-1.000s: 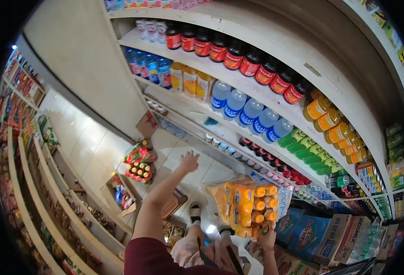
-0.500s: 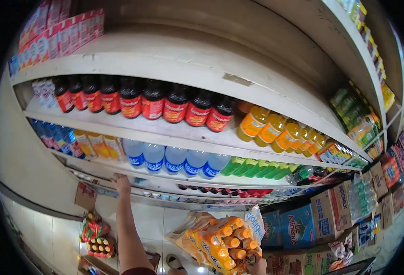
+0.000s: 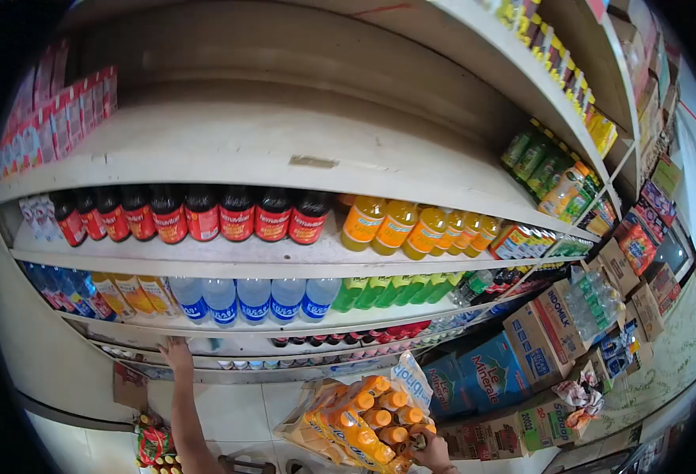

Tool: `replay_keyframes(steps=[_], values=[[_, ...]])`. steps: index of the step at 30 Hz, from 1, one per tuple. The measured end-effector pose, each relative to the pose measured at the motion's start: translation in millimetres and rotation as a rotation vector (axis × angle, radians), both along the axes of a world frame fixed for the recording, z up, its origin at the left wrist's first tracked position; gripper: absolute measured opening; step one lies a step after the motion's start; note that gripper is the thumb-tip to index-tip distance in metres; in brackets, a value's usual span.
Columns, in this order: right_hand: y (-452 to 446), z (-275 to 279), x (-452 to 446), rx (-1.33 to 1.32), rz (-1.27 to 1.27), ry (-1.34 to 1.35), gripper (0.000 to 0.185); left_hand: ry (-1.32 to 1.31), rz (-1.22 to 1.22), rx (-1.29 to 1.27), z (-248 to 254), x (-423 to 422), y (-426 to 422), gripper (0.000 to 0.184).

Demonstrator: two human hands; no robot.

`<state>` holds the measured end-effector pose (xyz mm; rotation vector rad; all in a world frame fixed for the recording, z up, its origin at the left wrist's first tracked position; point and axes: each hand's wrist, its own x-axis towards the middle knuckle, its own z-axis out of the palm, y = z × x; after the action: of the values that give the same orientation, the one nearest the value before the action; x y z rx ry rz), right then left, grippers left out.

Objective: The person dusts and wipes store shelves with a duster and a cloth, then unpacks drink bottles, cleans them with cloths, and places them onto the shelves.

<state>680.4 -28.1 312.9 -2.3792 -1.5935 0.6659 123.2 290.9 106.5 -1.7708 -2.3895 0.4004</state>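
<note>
one bare right hand in the head view is closed on the near corner of a clear-wrapped pack of orange-capped plastic bottles. the pack sits low at centre, in front of two blue cardboard cartons; it cannot be told whether the floor bears its weight. one bare left hand, fingers loosely spread, is at a low white shelf edge; whether it touches is unclear. a second ago that hand was over the pale floor tiles; since then it has gone to the shelf, the view has swung so the shelves look larger, and the right hand has kept its hold.

counted on the shelves: nine dark bottles with red labels, six yellow-orange drink bottles in front, five clear bottles with blue labels. at least eight orange caps show in the pack.
</note>
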Motion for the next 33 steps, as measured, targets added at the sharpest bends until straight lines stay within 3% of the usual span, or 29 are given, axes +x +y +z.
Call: replay_keyframes(steps=[3,5,7,10,12,13,15,16,17,18,20,22,25,28,31,32,33], values=[[-1,-2,11,-0.088,-0.024,0.164,0.042,-0.475,0.103,0.236,108,47,-74,0.022],[-6,-10,23,-0.032,0.035,0.22,0.043,-0.713,-0.074,0.382,148,60,-131,0.017],[-1,10,17,-0.108,0.01,0.267,0.048,-0.823,-0.033,0.242,219,90,-176,0.014],[2,16,18,-0.072,0.064,0.288,0.048,-1.113,-0.237,0.321,327,126,-211,0.014],[1,6,26,0.037,0.144,0.317,0.047,-1.064,-0.422,0.555,415,151,-209,0.014],[-1,3,29,0.093,0.184,0.331,0.047,-0.984,-0.335,0.534,456,157,-207,0.015],[0,10,29,0.171,0.018,0.539,0.038,-0.777,-0.462,1.025,503,169,-180,0.017],[3,17,31,0.26,-0.07,0.617,0.035,-0.604,-0.411,1.213,532,183,-163,0.017],[10,24,34,0.349,-0.159,0.694,0.032,-0.594,-0.488,1.291,554,191,-141,0.018],[18,40,37,0.434,-0.177,0.77,0.026,-0.51,-0.349,1.162,561,191,-116,0.018],[34,58,61,0.462,-0.129,0.783,0.026,-0.519,-0.409,0.939,580,213,-74,0.02],[55,81,84,0.484,-0.11,0.896,0.025,-0.876,-0.65,0.657,606,253,-50,0.023],[92,121,127,0.551,-0.082,0.922,0.025,-0.409,-0.439,0.837,610,295,6,0.021],[132,154,185,0.669,0.043,0.798,0.028,-0.498,-0.554,0.768,621,357,36,0.022],[182,186,242,0.809,0.152,0.623,0.033,-0.679,-0.683,0.511,632,418,72,0.024],[199,201,257,0.852,0.164,0.617,0.034,-0.225,-0.368,0.718,632,450,75,0.027],[213,219,271,0.89,0.175,0.607,0.035,-0.31,-0.424,0.619,631,468,84,0.028]])
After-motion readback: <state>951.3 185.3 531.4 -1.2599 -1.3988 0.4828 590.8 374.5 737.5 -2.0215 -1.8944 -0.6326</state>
